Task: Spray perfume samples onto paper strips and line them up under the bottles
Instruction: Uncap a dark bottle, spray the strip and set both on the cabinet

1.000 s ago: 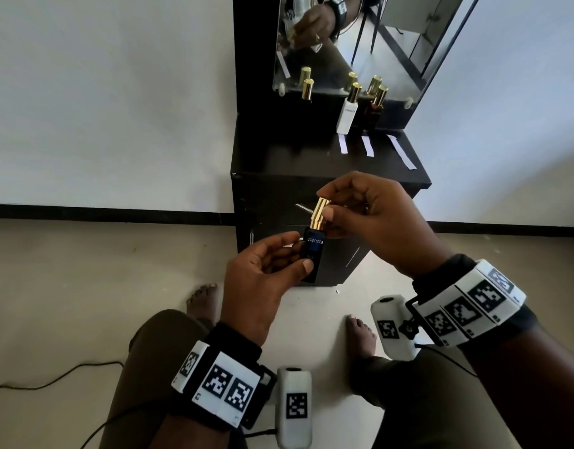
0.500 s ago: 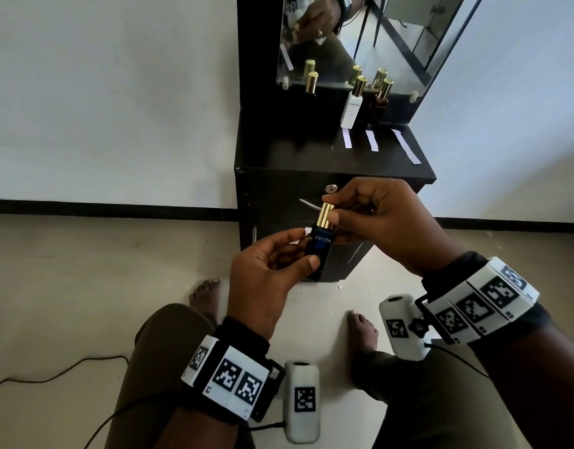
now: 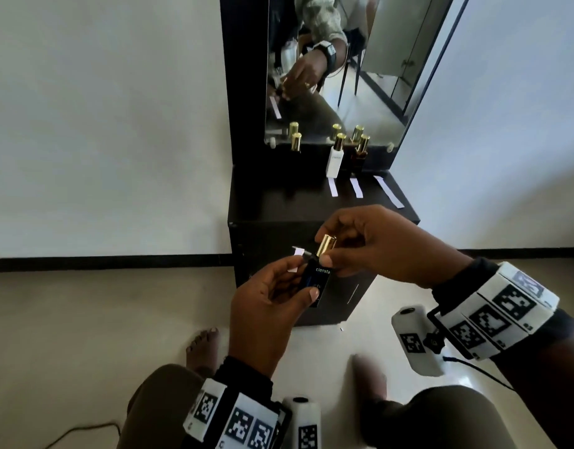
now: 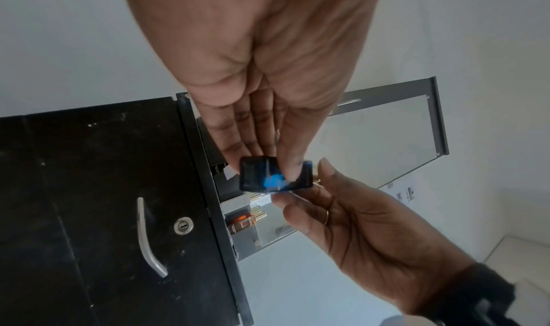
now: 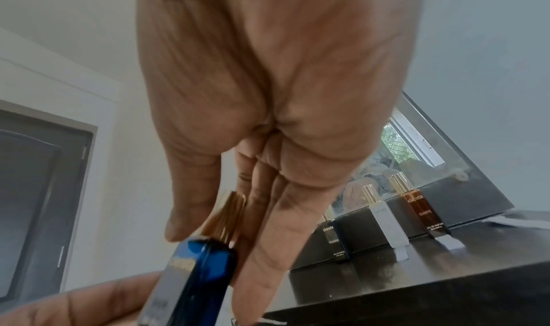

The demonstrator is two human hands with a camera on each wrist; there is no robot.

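Note:
My left hand grips a dark blue perfume bottle by its body, thumb on the front face. A white paper strip sticks out behind the bottle, held by the same fingers. My right hand pinches the bottle's gold cap, which sits on the bottle's top. The left wrist view shows the bottle's square base between my left fingertips. In the right wrist view my thumb and fingers close round the gold cap above the blue body.
On a black cabinet with a mirror stand a white bottle, an amber bottle and a black bottle. Three paper strips lie in front of them. My knees and bare feet are below, with a cable on the floor at the left.
The head view has tilted up, so the hands and bottle sit lower in it. Both grips are the same. More of the paper strip shows behind the bottle.

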